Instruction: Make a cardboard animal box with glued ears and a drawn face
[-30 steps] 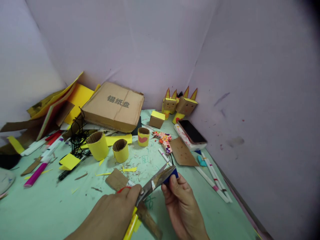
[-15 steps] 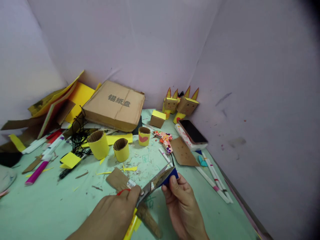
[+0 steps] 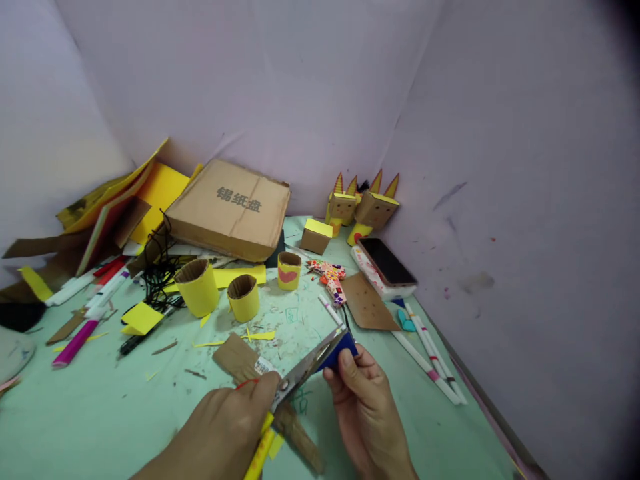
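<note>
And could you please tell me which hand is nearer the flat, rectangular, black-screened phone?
Right. The right hand is on the near side of the phone, slightly left of it; the left hand is also nearside, but farther left.

The scissor blades [image 3: 306, 369] were smooth metal with a dull shine; the blue piece [image 3: 340, 352] looked smooth; the box [image 3: 227, 217] was matt cardboard; the tubes [image 3: 199, 293] wore matt paper outside, rough ridged cardboard within; the phone [image 3: 387, 261] looked glossy; the markers [image 3: 425, 364] seemed smooth plastic; the table [image 3: 125, 407] looked matt, rough with specks.
</note>
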The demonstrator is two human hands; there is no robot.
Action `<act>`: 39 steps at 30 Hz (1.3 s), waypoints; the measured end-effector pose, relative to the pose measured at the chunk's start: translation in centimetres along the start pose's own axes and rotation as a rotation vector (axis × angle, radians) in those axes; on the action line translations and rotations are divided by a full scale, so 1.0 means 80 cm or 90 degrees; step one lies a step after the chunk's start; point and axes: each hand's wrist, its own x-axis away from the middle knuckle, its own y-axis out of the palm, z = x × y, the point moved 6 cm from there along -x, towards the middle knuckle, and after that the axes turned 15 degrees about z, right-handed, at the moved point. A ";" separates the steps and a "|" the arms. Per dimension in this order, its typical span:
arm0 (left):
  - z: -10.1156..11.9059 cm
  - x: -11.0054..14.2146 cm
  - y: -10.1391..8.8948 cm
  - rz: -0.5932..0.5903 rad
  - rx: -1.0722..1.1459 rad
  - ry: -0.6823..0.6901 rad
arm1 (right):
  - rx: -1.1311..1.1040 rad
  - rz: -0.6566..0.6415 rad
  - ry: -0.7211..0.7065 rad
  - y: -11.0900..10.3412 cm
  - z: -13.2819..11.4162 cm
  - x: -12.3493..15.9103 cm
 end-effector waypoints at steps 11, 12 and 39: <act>0.014 -0.051 -0.059 0.185 0.249 -0.074 | -0.016 0.031 0.028 0.003 -0.008 -0.006; 0.014 -0.056 -0.059 0.181 0.284 -0.095 | -0.018 0.029 0.032 0.003 -0.008 -0.007; 0.052 -0.045 -0.021 0.187 0.446 -0.098 | 0.386 -0.122 -0.386 -0.001 -0.022 0.005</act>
